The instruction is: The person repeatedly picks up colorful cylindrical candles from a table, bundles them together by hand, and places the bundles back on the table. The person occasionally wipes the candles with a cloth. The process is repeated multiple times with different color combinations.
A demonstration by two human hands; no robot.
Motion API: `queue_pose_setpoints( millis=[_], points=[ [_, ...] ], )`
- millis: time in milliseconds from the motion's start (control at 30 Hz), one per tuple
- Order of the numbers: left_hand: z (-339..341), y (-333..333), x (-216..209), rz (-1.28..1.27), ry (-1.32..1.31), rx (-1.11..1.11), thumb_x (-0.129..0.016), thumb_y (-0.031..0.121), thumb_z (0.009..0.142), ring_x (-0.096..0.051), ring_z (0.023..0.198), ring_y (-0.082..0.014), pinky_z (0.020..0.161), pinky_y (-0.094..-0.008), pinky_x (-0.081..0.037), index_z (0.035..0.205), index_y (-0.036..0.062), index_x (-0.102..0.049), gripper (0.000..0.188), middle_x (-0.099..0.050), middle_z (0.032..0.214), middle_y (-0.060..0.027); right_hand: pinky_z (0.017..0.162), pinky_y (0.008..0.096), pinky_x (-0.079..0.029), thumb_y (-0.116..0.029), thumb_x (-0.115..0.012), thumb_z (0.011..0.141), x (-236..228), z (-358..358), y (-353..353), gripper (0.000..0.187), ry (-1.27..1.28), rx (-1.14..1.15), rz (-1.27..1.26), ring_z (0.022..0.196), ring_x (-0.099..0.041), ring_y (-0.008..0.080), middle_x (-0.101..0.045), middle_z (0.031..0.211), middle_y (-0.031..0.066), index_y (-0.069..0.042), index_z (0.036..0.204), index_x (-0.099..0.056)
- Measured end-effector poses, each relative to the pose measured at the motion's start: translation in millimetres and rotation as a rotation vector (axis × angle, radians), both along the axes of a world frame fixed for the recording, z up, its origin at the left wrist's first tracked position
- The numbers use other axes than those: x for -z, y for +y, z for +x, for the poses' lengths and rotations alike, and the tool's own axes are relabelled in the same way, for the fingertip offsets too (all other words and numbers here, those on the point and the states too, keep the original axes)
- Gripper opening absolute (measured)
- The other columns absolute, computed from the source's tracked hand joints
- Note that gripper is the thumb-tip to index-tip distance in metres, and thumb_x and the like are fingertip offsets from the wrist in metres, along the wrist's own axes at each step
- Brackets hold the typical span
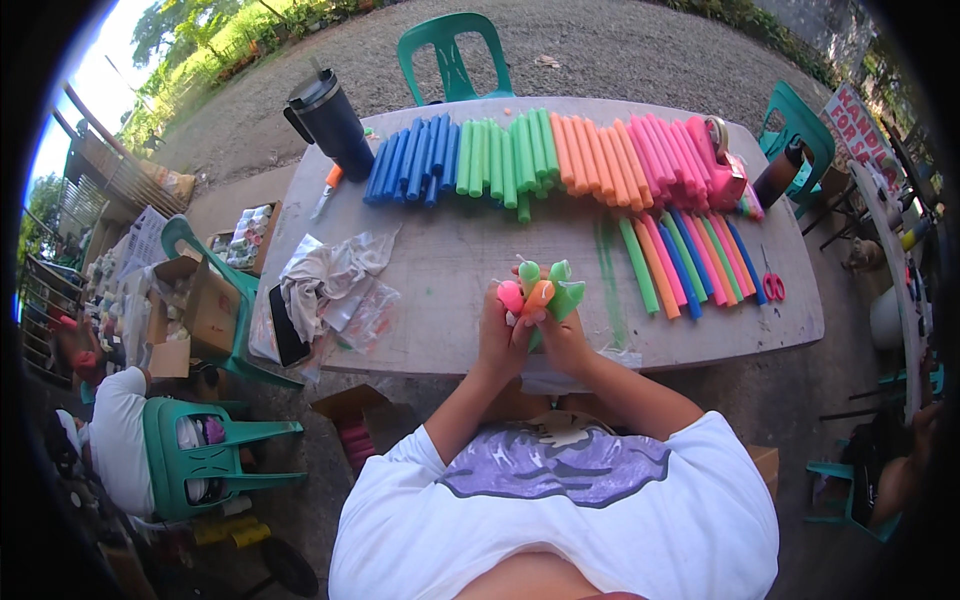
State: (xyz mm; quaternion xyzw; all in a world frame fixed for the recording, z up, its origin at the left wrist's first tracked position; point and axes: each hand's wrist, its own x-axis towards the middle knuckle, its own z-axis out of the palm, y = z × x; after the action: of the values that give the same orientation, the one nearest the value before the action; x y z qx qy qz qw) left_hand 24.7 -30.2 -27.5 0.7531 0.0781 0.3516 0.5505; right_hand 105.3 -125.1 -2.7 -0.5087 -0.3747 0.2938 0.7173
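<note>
The left hand and right hand share one grip wrapped around slender pink, green and orange wax candles, probably best aligned by light, even pressure from both palms.

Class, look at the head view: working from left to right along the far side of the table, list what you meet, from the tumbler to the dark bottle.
Dark tumbler, blue candles, green candles, orange candles, pink candles, pink tape dispenser, dark bottle.
</note>
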Motion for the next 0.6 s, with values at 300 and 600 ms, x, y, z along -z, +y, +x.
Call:
queue_pose_setpoints(
  millis=[300, 600],
  points=[
    [-13.3, 1.7, -44.8, -0.125, 0.238, 0.028, -0.062, 0.002, 0.075, -0.058, 0.088, -0.0167, 0.076, -0.0302, -0.047, 0.105, 0.0019, -0.05, 0.032, -0.055, 0.102, -0.0088, 0.078, 0.0278, -0.045, -0.03, -0.07, 0.085, -32.8, 9.9, 12.6, 0.049, -0.117, 0.132, -0.113, 0.091, -0.053, 0.0115, -0.055, 0.102, 0.0067, -0.004, 0.117, -0.044],
    [-19.2, 9.9, -25.2, -0.522, -0.317, -0.333, -0.057, -0.004, 0.082, -0.055, 0.08, -0.0113, 0.071, -0.0264, -0.051, 0.118, 0.0005, -0.039, 0.041, -0.052, 0.095, -0.0061, 0.073, 0.036, -0.052, -0.025, -0.071, 0.082, -54.1, 58.0, 69.2, 0.043, -0.047, -0.05, -0.549, 0.081, -0.064, 0.0215, -0.061, 0.092, 0.0097, -0.004, 0.109, -0.045]
  ],
)
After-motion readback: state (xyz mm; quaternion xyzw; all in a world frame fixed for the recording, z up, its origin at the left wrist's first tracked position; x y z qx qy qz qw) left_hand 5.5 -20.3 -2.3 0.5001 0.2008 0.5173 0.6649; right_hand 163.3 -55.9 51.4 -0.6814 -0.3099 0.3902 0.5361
